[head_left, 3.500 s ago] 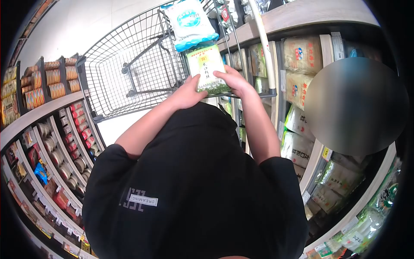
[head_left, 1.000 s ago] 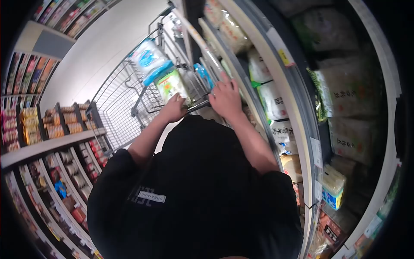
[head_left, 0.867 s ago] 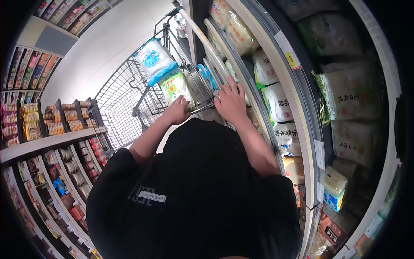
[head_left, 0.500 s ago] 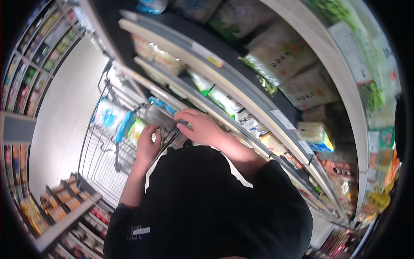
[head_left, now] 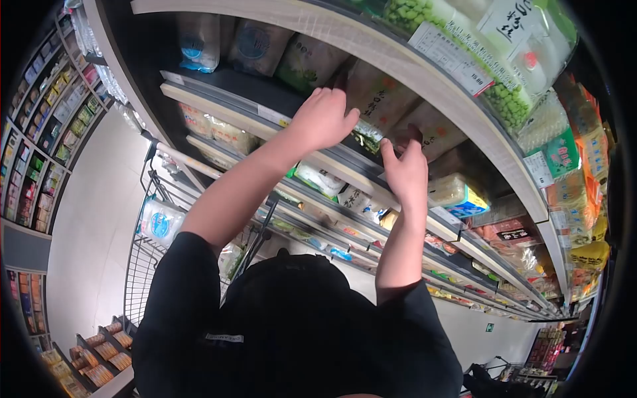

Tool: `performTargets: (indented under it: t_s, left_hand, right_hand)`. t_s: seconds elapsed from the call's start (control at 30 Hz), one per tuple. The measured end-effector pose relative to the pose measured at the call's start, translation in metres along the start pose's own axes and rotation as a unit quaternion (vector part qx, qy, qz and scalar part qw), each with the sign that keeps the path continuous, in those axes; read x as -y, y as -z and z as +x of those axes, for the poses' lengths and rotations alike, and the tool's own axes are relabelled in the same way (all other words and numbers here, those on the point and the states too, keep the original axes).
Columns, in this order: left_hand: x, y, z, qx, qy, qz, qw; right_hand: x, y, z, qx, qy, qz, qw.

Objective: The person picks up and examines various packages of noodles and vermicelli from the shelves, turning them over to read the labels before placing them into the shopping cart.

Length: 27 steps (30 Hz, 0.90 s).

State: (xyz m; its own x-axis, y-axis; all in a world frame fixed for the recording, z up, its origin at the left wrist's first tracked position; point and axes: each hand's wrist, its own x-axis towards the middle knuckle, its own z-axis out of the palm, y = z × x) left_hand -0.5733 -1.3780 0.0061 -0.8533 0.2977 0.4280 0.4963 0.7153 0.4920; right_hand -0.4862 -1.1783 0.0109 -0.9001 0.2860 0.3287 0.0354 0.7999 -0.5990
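Observation:
Both hands reach onto the upper shelf, on either side of a clear bag of vermicelli noodles (head_left: 379,99) with dark lettering and a green lower end. My left hand (head_left: 325,121) is at its left edge, with bent fingers and the thumb held apart; the fingertips are in shadow. At the lower right is my right hand (head_left: 406,167), thumb raised and apart from its fingers, which extend between this bag and a second similar bag (head_left: 434,129). Both hands look open; firm contact with the bag cannot be made out.
A wire shopping cart (head_left: 142,265) stands at lower left, with a white-and-blue pack (head_left: 160,222) inside. More packs, including a greenish bag (head_left: 308,63), line the shelf. The shelf edge (head_left: 232,99) runs below the hands. A pale aisle floor (head_left: 86,199) lies left.
Both hands have moved from above the cart up to the upper shelf, arriving beside the vermicelli bag. The view has shifted toward the shelves, and the cart now sits lower in it.

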Motion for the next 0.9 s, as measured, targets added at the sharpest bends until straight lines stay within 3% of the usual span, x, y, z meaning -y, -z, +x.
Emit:
performTargets:
  t_s: [0.1, 0.17, 0.2, 0.27, 0.37, 0.43, 0.5, 0.53, 0.57, 0.63, 0.7, 0.73, 0.83, 0.9]
  left_hand:
    - [0.011, 0.002, 0.031, 0.14, 0.074, -0.135, 0.978]
    - [0.031, -0.027, 0.038, 0.057, 0.047, -0.222, 0.972]
    - [0.033, -0.029, 0.037, 0.058, 0.047, -0.244, 0.967]
    - [0.006, 0.014, 0.026, 0.18, 0.144, -0.237, 0.944]
    - [0.018, 0.001, 0.018, 0.14, 0.065, -0.336, 0.929]
    - [0.009, 0.014, 0.009, 0.128, 0.034, -0.329, 0.935]
    - [0.002, 0.021, -0.002, 0.105, 0.027, -0.304, 0.947]
    - [0.004, 0.014, -0.01, 0.06, 0.003, -0.307, 0.95]
    - [0.007, 0.01, -0.016, 0.046, -0.09, -0.331, 0.938]
    - [0.011, -0.004, -0.033, 0.007, -0.136, -0.208, 0.969]
    - [-0.003, -0.003, -0.057, -0.047, -0.12, -0.209, 0.969]
    - [-0.006, 0.002, -0.064, -0.024, -0.133, -0.217, 0.967]
    - [-0.026, 0.012, -0.094, -0.094, -0.037, -0.374, 0.922]
    - [-0.027, 0.017, -0.106, -0.104, -0.037, -0.432, 0.895]
  right_hand:
    - [-0.01, -0.006, 0.011, 0.049, -0.041, 0.052, 0.997]
    - [-0.01, -0.005, 0.019, 0.077, -0.062, 0.111, 0.989]
    - [-0.011, -0.005, 0.019, 0.077, -0.06, 0.142, 0.985]
    - [-0.008, -0.004, 0.017, 0.075, -0.057, 0.19, 0.977]
    - [-0.007, 0.0, 0.012, 0.083, -0.038, 0.227, 0.97]
    - [-0.019, -0.001, 0.016, 0.112, -0.002, 0.239, 0.965]
    - [-0.028, 0.0, 0.009, 0.106, -0.038, 0.21, 0.971]
    - [-0.029, -0.003, -0.001, 0.068, -0.011, 0.278, 0.958]
    - [-0.029, 0.0, -0.007, 0.065, 0.033, 0.309, 0.948]
    - [-0.033, 0.002, -0.014, 0.052, 0.106, 0.328, 0.937]
    - [-0.03, 0.008, -0.026, 0.017, 0.082, 0.344, 0.935]
    - [-0.035, 0.011, -0.029, 0.01, 0.081, 0.366, 0.927]
    - [-0.023, 0.015, -0.042, -0.038, 0.194, 0.373, 0.906]
    - [-0.001, 0.012, -0.055, -0.045, 0.217, 0.391, 0.893]
